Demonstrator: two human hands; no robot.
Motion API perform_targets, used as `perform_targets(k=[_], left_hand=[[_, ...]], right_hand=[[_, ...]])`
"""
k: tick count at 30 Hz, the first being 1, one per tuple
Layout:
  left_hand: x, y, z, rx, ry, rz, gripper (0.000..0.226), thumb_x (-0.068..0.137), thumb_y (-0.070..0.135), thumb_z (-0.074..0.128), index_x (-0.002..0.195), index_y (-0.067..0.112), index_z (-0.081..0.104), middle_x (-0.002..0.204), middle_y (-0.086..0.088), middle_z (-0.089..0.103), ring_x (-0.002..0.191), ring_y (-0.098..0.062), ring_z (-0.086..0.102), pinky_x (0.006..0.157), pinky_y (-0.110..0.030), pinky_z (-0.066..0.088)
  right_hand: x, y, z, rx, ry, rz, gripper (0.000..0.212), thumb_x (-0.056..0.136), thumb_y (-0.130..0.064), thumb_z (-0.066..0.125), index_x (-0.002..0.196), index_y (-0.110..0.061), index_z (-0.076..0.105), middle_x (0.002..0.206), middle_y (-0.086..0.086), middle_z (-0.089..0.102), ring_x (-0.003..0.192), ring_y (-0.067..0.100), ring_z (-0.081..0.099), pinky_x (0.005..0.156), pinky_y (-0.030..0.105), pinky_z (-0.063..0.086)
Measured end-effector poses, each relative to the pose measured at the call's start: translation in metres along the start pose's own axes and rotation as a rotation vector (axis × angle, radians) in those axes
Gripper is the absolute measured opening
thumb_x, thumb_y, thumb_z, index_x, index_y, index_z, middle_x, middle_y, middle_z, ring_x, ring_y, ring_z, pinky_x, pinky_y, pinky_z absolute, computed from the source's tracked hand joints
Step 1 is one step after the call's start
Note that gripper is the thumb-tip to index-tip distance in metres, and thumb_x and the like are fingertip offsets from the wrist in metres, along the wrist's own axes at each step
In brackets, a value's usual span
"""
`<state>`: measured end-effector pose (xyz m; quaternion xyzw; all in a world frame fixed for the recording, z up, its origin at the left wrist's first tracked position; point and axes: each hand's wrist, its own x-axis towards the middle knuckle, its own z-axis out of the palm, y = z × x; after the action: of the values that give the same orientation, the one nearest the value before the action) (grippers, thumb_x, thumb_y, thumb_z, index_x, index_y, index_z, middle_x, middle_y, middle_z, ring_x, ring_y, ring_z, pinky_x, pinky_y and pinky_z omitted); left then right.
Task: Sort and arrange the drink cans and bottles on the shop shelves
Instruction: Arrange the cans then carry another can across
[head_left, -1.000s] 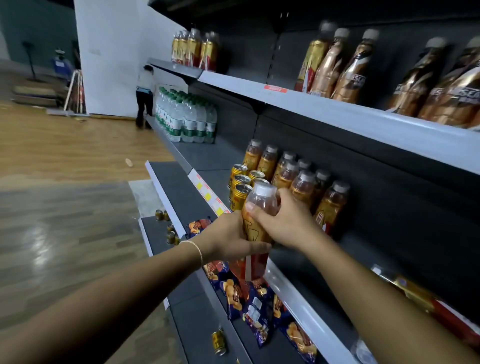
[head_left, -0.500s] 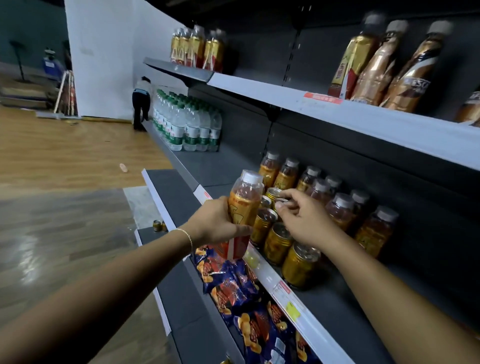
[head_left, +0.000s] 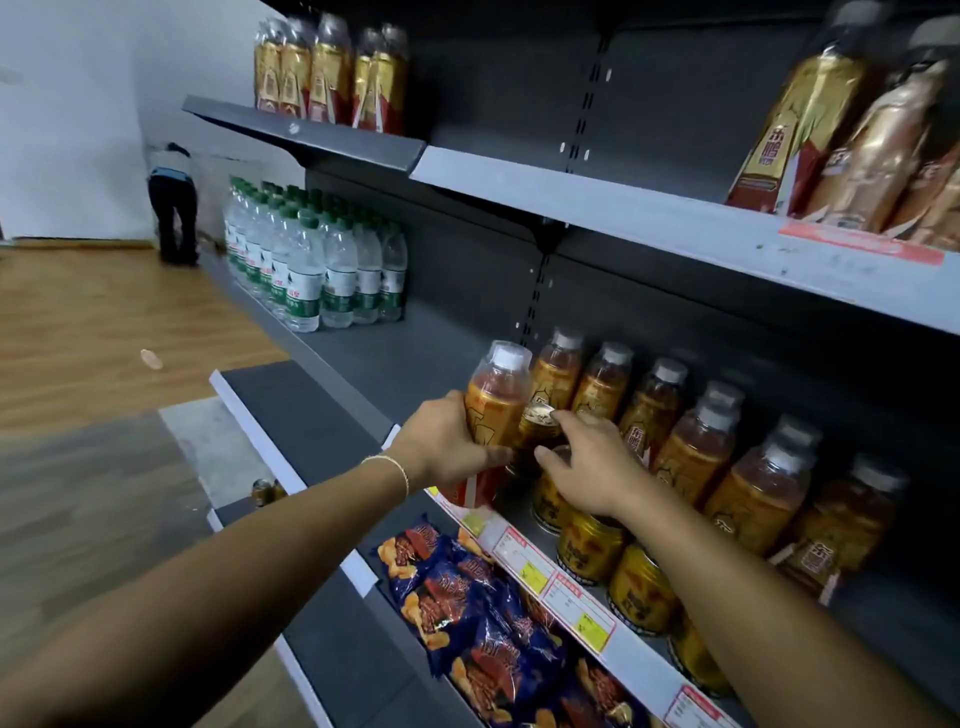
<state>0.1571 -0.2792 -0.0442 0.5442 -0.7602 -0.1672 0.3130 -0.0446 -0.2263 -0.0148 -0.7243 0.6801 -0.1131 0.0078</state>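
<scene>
My left hand (head_left: 448, 448) grips an orange tea bottle (head_left: 493, 400) with a white cap, upright at the front edge of the middle shelf (head_left: 587, 618). Just right of it, my right hand (head_left: 592, 465) rests its fingers on the top of a gold can (head_left: 537, 426) at the left end of a row of gold cans (head_left: 592, 551). Whether the fingers hold that can is unclear. Behind the cans stands a row of matching orange tea bottles (head_left: 696, 457).
Green-capped water bottles (head_left: 311, 265) fill the far left of the same shelf. Gold bottles (head_left: 852, 140) stand on the upper shelf. Snack bags (head_left: 483, 613) lie on the shelf below. A person (head_left: 174, 208) stands far down the aisle. A loose can (head_left: 266, 491) sits low.
My right hand let go of the bottle and moved onto the cans. The left hand carried the bottle up and left, to the left end of the can row.
</scene>
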Motion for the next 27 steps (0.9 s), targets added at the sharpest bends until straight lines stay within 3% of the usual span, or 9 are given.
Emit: perform_targets(k=[3, 6, 13, 17, 24, 27], left_hand=[[0.021, -0.012, 0.001, -0.016, 0.009, 0.009, 0.064, 0.064, 0.065, 0.075, 0.101, 0.023, 0.044, 0.087, 0.007, 0.054, 0.08, -0.016, 0.054, 0.066, -0.026, 0.043], [0.041, -0.02, 0.005, -0.046, 0.01, 0.021, 0.062, 0.067, 0.063, 0.075, 0.102, 0.023, 0.042, 0.089, 0.006, 0.054, 0.081, -0.016, 0.053, 0.068, -0.027, 0.043], [0.08, -0.032, 0.028, -0.132, -0.026, -0.001, 0.063, 0.068, 0.059, 0.077, 0.107, 0.022, 0.043, 0.096, 0.003, 0.058, 0.084, -0.018, 0.055, 0.071, -0.029, 0.047], [0.101, -0.034, 0.045, -0.199, -0.086, -0.04, 0.071, 0.069, 0.054, 0.08, 0.119, 0.016, 0.046, 0.111, -0.003, 0.063, 0.1, -0.023, 0.062, 0.086, -0.035, 0.054], [0.131, -0.03, 0.06, -0.265, -0.127, -0.054, 0.072, 0.067, 0.06, 0.081, 0.111, 0.018, 0.042, 0.103, 0.003, 0.054, 0.094, -0.015, 0.053, 0.077, -0.026, 0.043], [0.135, -0.031, 0.062, -0.268, -0.185, -0.025, 0.077, 0.07, 0.064, 0.076, 0.121, 0.015, 0.044, 0.11, 0.0, 0.057, 0.102, -0.019, 0.056, 0.079, -0.028, 0.043]], right_hand=[[0.014, 0.0, 0.013, -0.096, -0.072, 0.052, 0.073, 0.098, -0.061, 0.037, 0.158, -0.024, 0.017, 0.167, 0.006, 0.01, 0.153, 0.026, 0.001, 0.123, 0.046, 0.01], [0.025, 0.002, 0.02, -0.156, -0.131, 0.09, 0.075, 0.098, -0.066, 0.028, 0.159, -0.028, 0.008, 0.167, 0.005, -0.002, 0.153, 0.025, -0.009, 0.123, 0.046, 0.0], [0.032, 0.01, 0.033, -0.163, -0.176, 0.19, 0.081, 0.094, -0.072, 0.031, 0.158, -0.037, -0.004, 0.167, 0.003, -0.006, 0.153, 0.027, -0.008, 0.122, 0.044, -0.005], [0.031, 0.012, 0.04, -0.2, -0.15, 0.182, 0.096, 0.084, -0.081, 0.036, 0.157, -0.037, -0.009, 0.167, 0.0, -0.01, 0.153, 0.026, -0.007, 0.119, 0.039, -0.008], [0.03, 0.014, 0.044, -0.185, -0.101, 0.166, 0.102, 0.079, -0.085, 0.036, 0.157, -0.036, -0.007, 0.167, -0.003, -0.008, 0.153, 0.024, -0.008, 0.115, 0.035, -0.011], [0.03, 0.014, 0.045, -0.18, -0.096, 0.166, 0.104, 0.077, -0.087, 0.035, 0.158, -0.034, -0.006, 0.167, -0.003, -0.008, 0.153, 0.024, -0.009, 0.113, 0.034, -0.013]])
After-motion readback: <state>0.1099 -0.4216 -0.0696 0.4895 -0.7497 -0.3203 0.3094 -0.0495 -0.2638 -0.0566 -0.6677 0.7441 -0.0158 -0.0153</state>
